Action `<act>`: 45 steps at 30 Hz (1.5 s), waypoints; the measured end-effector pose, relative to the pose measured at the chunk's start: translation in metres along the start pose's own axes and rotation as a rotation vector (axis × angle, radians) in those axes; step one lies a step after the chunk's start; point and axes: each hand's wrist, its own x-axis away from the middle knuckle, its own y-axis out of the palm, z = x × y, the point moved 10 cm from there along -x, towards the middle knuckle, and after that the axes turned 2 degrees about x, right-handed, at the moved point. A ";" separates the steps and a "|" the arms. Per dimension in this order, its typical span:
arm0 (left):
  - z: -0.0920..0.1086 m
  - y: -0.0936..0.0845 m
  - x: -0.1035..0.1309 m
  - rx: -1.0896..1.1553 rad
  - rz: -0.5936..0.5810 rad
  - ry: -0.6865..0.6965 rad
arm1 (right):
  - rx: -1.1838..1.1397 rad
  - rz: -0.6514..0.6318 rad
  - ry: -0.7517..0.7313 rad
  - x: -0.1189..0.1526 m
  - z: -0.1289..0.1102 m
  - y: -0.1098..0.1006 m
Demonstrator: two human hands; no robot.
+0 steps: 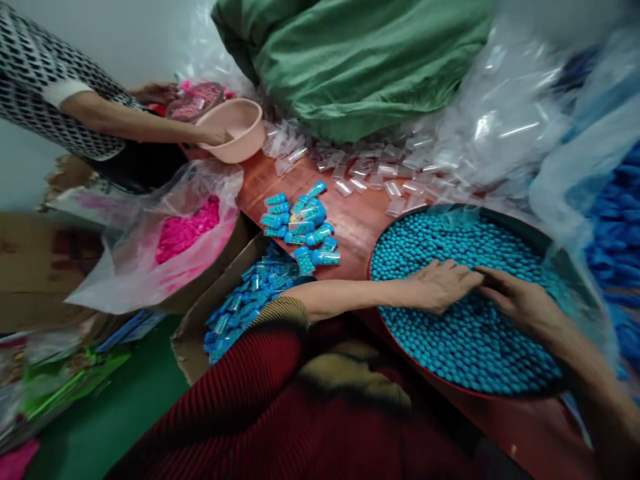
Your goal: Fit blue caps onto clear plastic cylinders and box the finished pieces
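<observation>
Both hands meet over a wide round basin (500,395) heaped with small blue beads (480,353). My left hand (445,283) reaches across from the left with its back up and its fingers bent together; whatever they grip is hidden beneath. From the right comes my right hand (523,303), its fingers drawn together and its tips close to those of the left. What lies between the fingertips cannot be made out. Left of the basin, small clear containers of blue beads with blue caps (305,223) lie in a loose group on the reddish table (350,207).
Several clear empty containers (395,190) lie behind the basin, below a green cloth bundle (360,60). A box (193,347) of blue-filled containers stands at left, near a plastic-lined box of pink pieces (187,230). Another person's hand (217,137) reaches into a pink bowl (245,150).
</observation>
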 end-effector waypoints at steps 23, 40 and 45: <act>-0.026 0.009 0.011 0.204 -0.107 -0.200 | 0.412 -0.061 0.194 -0.108 -0.061 0.001; -0.035 0.002 -0.001 0.298 -0.016 -0.108 | -0.114 -0.046 0.064 -0.006 -0.044 0.011; -0.036 -0.002 -0.005 0.417 -0.007 -0.095 | -0.184 0.084 0.062 0.000 -0.039 0.001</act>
